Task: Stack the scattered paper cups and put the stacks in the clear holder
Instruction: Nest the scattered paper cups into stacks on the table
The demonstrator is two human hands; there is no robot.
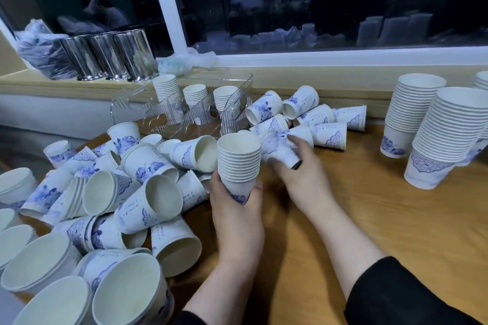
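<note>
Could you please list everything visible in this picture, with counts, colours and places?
Loose white-and-blue paper cups: dozens, table's left and centre.
Hand-held stack of paper cups: one, white, centre.
Single blue-printed paper cup: one, blurred, centre.
Tall cup stacks: at least three, table's right.
Clear plastic holder: one, holding three short stacks, table's back.
Shiny metal tumblers: three, window ledge.
Plastic bags: ledge, count unclear.
Wooden table: one, tan.
Left hand: grips held stack.
Right hand: grips single cup.

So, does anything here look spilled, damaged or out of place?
Nothing looks damaged. Many loose cups lie tipped on the table, unstacked. The left hand holds a short stack; the right hand grips a blurred cup.
</note>
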